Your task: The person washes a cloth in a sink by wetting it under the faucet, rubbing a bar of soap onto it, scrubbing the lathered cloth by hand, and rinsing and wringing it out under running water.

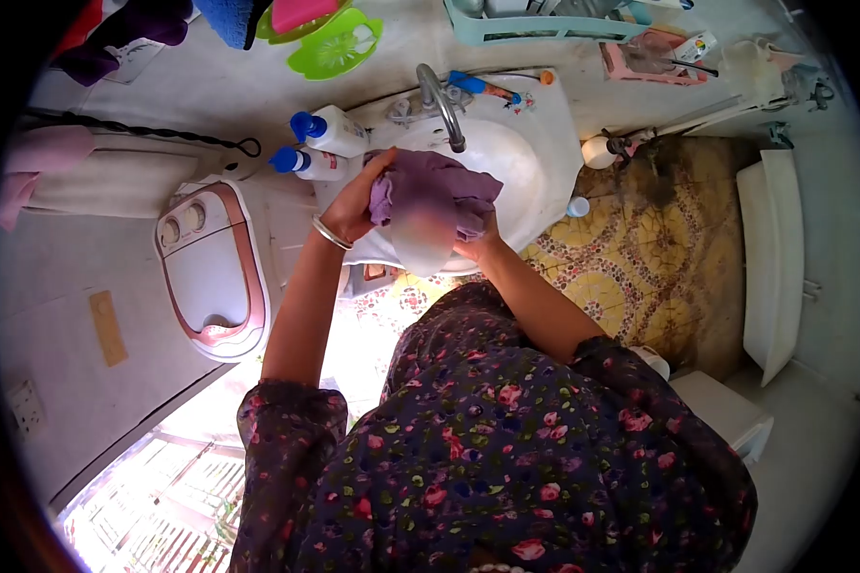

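A crumpled purple towel (440, 177) is held up over the near part of the white washbasin (516, 158). My left hand (358, 199) grips its left side, the fingers partly hidden behind the cloth, and a pale bangle (332, 234) circles that wrist. On the lower right side of the towel, my right hand (480, 241) is closed on the fabric. A blurred patch hides the near middle of the towel. Behind it, the curved metal faucet (440, 107) reaches over the basin; whether water runs cannot be seen.
Two white bottles with blue pump tops (330, 131) stand at the basin's left corner. A blue tube (483, 88) lies on the back ledge. To the left is a small pink-and-white washing machine (210, 267). A green soap dish (336, 43) and a teal rack (545, 29) are beyond.
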`<control>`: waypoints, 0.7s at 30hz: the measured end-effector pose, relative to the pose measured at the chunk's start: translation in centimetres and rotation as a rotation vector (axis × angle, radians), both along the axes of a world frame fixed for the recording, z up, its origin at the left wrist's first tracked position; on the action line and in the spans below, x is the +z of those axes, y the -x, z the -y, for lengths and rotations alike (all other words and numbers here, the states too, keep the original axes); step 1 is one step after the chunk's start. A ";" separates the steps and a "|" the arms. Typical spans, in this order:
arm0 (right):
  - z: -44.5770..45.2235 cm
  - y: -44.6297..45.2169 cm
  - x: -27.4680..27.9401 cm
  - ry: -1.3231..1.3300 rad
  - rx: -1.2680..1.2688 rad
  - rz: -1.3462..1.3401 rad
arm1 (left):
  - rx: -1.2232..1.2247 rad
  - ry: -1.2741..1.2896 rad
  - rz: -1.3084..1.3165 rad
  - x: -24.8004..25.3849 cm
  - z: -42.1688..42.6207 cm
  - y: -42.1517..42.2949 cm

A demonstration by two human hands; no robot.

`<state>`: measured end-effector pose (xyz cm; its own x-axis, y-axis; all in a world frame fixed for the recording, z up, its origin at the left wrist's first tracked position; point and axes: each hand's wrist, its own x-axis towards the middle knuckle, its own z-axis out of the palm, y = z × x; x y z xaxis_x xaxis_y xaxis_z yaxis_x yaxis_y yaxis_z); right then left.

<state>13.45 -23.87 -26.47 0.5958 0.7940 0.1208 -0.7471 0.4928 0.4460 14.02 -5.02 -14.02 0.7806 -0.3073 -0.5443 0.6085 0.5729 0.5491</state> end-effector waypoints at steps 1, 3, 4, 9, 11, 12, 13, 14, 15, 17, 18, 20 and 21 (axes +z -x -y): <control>0.7 0.4 1.0 0.163 -0.022 0.018 | 0.058 -0.175 0.020 -1.1 -0.5 0.2; 0.7 0.6 2.8 0.327 -0.042 0.036 | 0.120 -0.348 0.040 -4.3 -0.7 1.2; 0.4 0.7 3.6 0.580 -0.012 0.074 | 0.120 -0.694 0.234 -7.0 -0.1 2.2; -2.5 0.6 1.3 0.932 -0.412 0.442 | 0.158 -1.573 0.665 -3.4 10.0 4.7; -2.5 1.0 3.3 1.107 -0.291 0.363 | 0.376 -1.570 0.805 -3.9 10.5 4.5; -2.5 1.0 4.3 1.275 -0.171 0.274 | 0.379 -1.567 0.803 -3.1 9.9 3.8; -2.3 0.7 5.6 1.437 -0.092 0.307 | 0.222 -1.478 0.554 -2.5 9.3 3.0; -2.4 1.1 5.7 1.445 -0.083 0.313 | 0.150 -1.393 0.444 -3.7 8.6 2.3; -2.8 1.4 5.6 1.513 -0.197 0.454 | 0.077 -1.313 0.328 -3.9 7.9 1.6; -2.9 1.0 4.5 1.618 -0.309 0.658 | 0.088 -1.290 0.250 -4.5 7.7 1.3; -2.8 0.1 4.9 1.615 -0.305 0.669 | 0.099 -1.348 0.296 -2.4 8.3 1.7; -2.3 -1.1 6.3 1.266 -0.155 0.404 | 0.325 -1.474 0.556 -4.4 10.0 2.9; -1.9 -1.5 6.0 1.230 -0.063 0.356 | 0.311 -1.574 0.641 -4.0 10.4 3.6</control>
